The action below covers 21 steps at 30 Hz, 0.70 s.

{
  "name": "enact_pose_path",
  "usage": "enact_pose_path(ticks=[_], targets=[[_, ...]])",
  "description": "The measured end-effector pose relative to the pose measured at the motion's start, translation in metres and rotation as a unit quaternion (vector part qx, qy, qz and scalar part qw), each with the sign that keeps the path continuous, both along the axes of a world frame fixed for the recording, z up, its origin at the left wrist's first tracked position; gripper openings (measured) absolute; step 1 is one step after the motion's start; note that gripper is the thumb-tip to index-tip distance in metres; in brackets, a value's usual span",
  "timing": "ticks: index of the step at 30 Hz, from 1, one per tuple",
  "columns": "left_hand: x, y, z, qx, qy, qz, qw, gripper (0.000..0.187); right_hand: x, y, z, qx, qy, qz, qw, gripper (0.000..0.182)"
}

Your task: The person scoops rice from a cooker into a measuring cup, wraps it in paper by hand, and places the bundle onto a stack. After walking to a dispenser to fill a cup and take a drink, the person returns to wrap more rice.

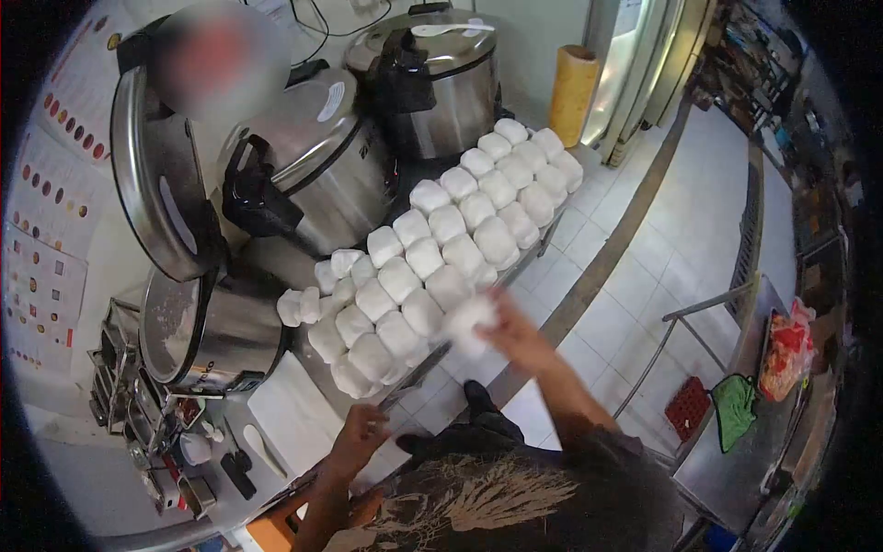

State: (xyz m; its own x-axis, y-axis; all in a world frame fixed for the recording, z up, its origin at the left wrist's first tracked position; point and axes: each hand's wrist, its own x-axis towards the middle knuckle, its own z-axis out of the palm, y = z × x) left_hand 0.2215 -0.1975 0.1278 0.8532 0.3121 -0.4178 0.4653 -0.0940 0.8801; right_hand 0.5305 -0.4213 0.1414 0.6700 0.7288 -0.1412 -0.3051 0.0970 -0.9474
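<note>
Right hand (pixel 515 333) grasps white bundle (pixel 469 324) beside stacked bundles (pixel 446 258). Left hand (pixel 361 438) near stack, finger state unclear. Cooker (pixel 216 340) lettering illegible.

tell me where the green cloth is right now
In the head view, the green cloth is on the person's right, at the near edge of the metal table, between the red mesh item and the plastic bag.

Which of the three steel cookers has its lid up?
The near cooker, beside the white sheet: its lid stands raised, while the middle cooker and far cooker are closed.
</note>
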Motion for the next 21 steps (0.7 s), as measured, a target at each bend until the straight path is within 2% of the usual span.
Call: enact_pose_path(ticks=[2, 3, 4, 5, 7, 8, 11, 14, 18, 20, 21], targets=[[-0.038, -0.006, -0.015, -0.056, 0.074, 0.123, 0.988, 0.044, 0.080, -0.007, -0.034, -0.062, -0.188, -0.153, 0.968, 0.061], [-0.058, -0.010, -0.026, -0.084, 0.105, 0.185, 0.973, 0.040, 0.114, -0.007, -0.025, -0.163, -0.225, -0.204, 0.939, 0.052], [-0.084, -0.016, -0.042, 0.038, 0.105, 0.146, 0.983, 0.038, 0.147, -0.003, -0.032, -0.187, -0.368, -0.278, 0.867, 0.047], [-0.114, -0.024, -0.062, 0.160, 0.102, 0.105, 0.976, 0.038, 0.183, 0.003, -0.050, -0.198, -0.441, -0.325, 0.813, 0.038], [-0.165, -0.052, -0.095, 0.263, 0.150, 0.095, 0.948, 0.038, 0.218, 0.022, -0.064, -0.197, -0.376, -0.267, 0.865, 0.035], [-0.189, -0.069, -0.105, 0.274, 0.178, 0.108, 0.939, 0.037, 0.226, 0.032, -0.071, -0.195, -0.341, -0.237, 0.888, 0.035], [-0.234, -0.129, -0.130, 0.178, 0.265, 0.217, 0.922, 0.037, 0.236, 0.061, -0.109, -0.322, -0.457, -0.249, 0.791, 0.034], [-0.251, -0.189, -0.154, 0.065, 0.296, 0.344, 0.889, 0.036, 0.222, 0.058, -0.094, -0.398, -0.572, -0.288, 0.657, 0.035], [-0.265, -0.256, -0.173, -0.045, 0.255, 0.487, 0.834, 0.035, 0.241, 0.052, -0.132, -0.398, -0.548, -0.384, 0.627, 0.036], [-0.274, -0.296, -0.181, -0.082, 0.219, 0.553, 0.800, 0.035, 0.229, 0.040, -0.140, -0.293, -0.453, -0.486, 0.687, 0.039], [-0.279, -0.322, -0.187, -0.101, 0.200, 0.583, 0.781, 0.035, 0.212, 0.024, -0.141, -0.174, -0.369, -0.548, 0.730, 0.041]])
